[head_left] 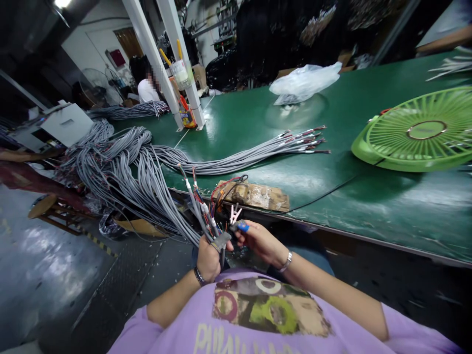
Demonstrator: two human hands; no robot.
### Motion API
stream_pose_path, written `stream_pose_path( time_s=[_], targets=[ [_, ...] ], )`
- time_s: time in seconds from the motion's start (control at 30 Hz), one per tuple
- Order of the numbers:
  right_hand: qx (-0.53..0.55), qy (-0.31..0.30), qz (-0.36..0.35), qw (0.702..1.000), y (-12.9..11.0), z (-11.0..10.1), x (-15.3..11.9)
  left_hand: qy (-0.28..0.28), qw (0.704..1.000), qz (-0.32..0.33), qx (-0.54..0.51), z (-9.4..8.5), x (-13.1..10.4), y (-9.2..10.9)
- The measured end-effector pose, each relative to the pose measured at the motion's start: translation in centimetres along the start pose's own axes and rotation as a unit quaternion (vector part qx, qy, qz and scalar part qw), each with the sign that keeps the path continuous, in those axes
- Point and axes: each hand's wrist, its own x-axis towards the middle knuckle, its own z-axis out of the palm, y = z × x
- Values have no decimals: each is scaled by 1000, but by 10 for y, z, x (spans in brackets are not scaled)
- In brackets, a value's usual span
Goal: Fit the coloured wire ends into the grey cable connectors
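Note:
My left hand (209, 256) is closed around several grey cables (197, 209) near their stripped ends, where thin coloured wires fan out. Grey wrapping covers its thumb. Just to the right, my right hand (261, 240) is closed in a pinch, with blue wrapping on a finger. Whatever lies between those fingertips is too small to make out. A pink clip (235, 214) stands right beside the fingertips, at the table edge. Behind it lies a worn wooden board (263, 195) with a small device and red and black wires (230, 184) on it.
A large heap of grey cables (136, 162) spreads over the table's left side, one bundle (236, 161) reaching across the green table (332, 196). A green fan (416, 130) stands right. Further back are a plastic bag (306, 82) and white posts (186, 64). People sit at left.

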Motion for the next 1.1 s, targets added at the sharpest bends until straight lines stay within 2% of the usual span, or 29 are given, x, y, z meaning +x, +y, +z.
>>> stream_pose_path(
  time_s=[0.1,0.23,0.3,0.43,0.73,0.9,1.1],
  targets=[
    [53,25,32,998,-2,-4,15,-9,1000,-18,-20,4,3,3],
    [47,10,-12,999,-9,0,27,-13,999,-29,-18,8,5,5],
    [50,6,-26,998,-10,3,28,-15,1000,-25,-12,9,5,6],
    [88,-1,-2,996,-8,5,29,-20,999,-31,-3,9,6,4],
    [151,56,-22,987,-4,15,34,-29,999,-37,11,8,6,0],
    [137,36,13,990,-1,10,30,-29,999,-26,0,5,4,-3],
    [88,-12,20,996,5,-2,15,-17,1000,-3,8,-3,-3,-5]
  ],
)
